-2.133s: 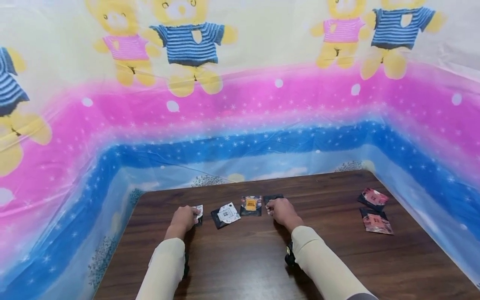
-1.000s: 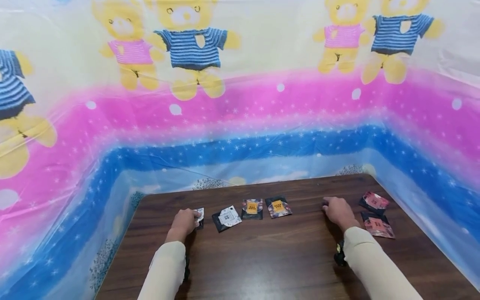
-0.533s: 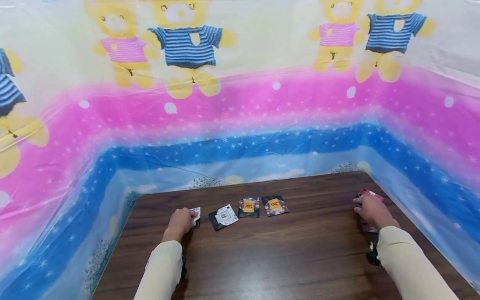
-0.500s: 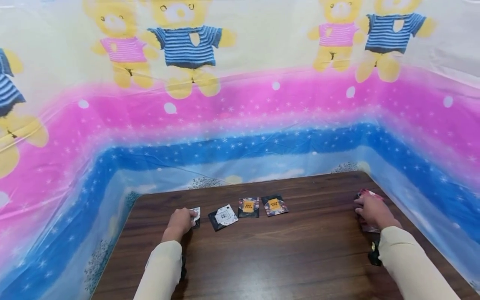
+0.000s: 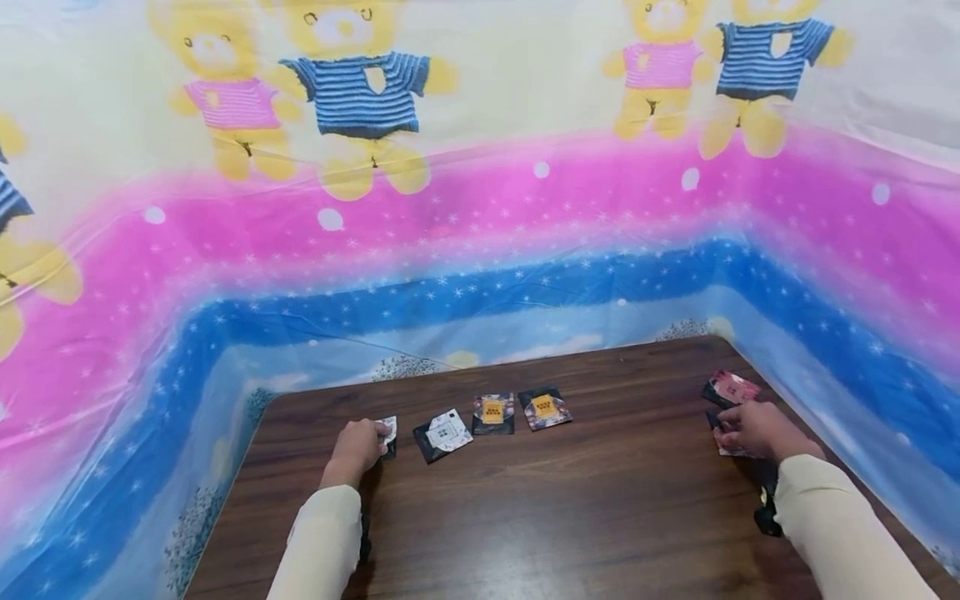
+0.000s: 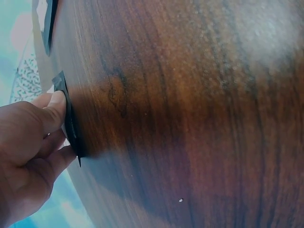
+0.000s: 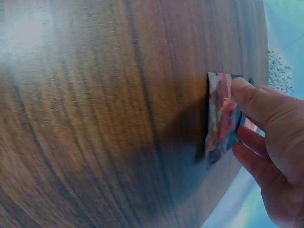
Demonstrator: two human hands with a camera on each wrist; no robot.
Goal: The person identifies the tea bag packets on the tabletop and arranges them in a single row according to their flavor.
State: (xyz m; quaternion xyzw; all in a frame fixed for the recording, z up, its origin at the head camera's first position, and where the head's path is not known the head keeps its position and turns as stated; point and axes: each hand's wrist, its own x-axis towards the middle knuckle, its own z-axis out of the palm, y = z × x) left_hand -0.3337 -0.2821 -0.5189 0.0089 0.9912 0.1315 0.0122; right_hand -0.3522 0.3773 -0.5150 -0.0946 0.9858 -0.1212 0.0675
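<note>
Far left on the table, my left hand [image 5: 352, 450] holds a small black and white sachet [image 5: 390, 432] by its edge. The left wrist view shows the thumb and fingers about this sachet [image 6: 71, 124], seen nearly edge-on and tilted. At the right, my right hand [image 5: 772, 431] covers much of a black and red sachet [image 5: 729, 450]. Seen from the right wrist, the thumb lies on the top edge of that sachet [image 7: 221, 111] and the other fingers bend in at its side. A second red sachet [image 5: 729, 387] lies just beyond this hand.
Between the hands a black and white sachet [image 5: 444, 434] and two sachets with orange labels, one left [image 5: 492, 412] and one right [image 5: 545, 407], lie in a row on the brown wooden table [image 5: 525, 517]. A printed bear curtain [image 5: 465, 225] surrounds the table's back and sides.
My right hand has let go of the right orange-labelled sachet, moved right across the table, and passed over the upper red sachet to the lower one. The left hand stays at its sachet.
</note>
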